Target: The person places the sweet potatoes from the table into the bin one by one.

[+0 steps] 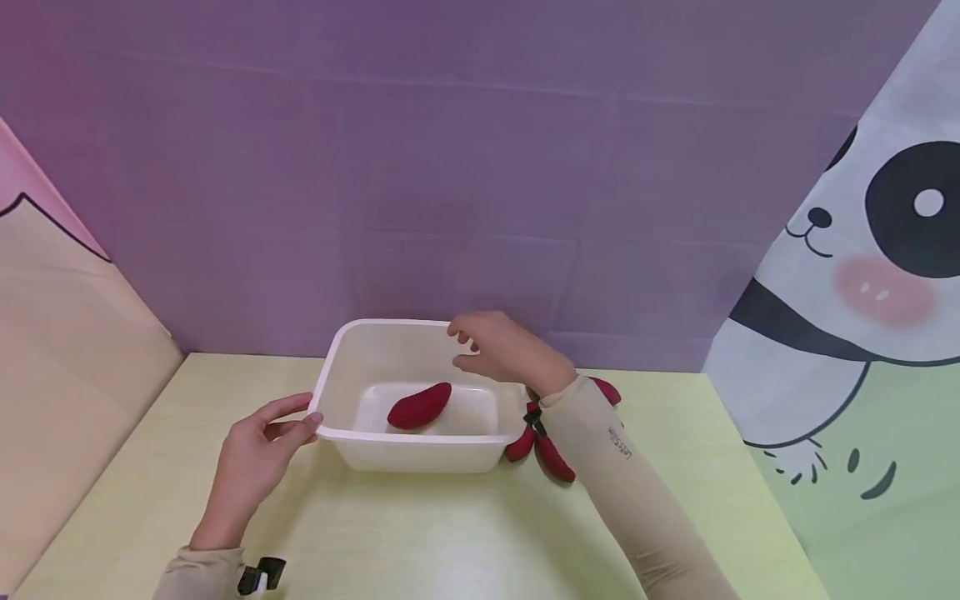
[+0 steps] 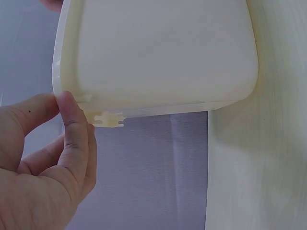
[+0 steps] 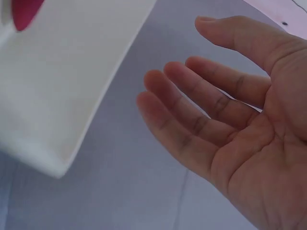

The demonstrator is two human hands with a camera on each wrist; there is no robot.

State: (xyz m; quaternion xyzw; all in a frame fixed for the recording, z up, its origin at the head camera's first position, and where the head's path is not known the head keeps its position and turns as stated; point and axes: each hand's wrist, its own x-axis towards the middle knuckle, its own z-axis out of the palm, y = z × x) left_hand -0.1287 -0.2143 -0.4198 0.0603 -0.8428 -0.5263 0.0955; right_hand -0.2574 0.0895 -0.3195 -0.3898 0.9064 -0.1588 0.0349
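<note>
A white, rectangular plastic basin with rounded corners (image 1: pixel 420 454) stands toward the far edge of the pale yellow-green, smooth tabletop (image 1: pixel 405 537), and inside it, on the floor, lies one dark red, tapered, matt piece shaped like a sweet potato (image 1: pixel 420 407). That piece's long axis slants from the basin's near left toward its far right, so its upper end points roughly at the right hand (image 1: pixel 502 348), the nearer of the two. The right hand hovers over the basin's far right part, fingers loosely bent and palm bare, gripping nothing. The left hand (image 1: pixel 255 458) pinches the rim at the near left corner between thumb and fingers. More dark red, tapered pieces of the same sort (image 1: pixel 555 460) lie on the tabletop just beside the basin's right end, partly hidden by the right forearm; from the right hand's fingertips they sit rightward and mostly toward the tabletop's near edge, the frontmost slanting near-right.
</note>
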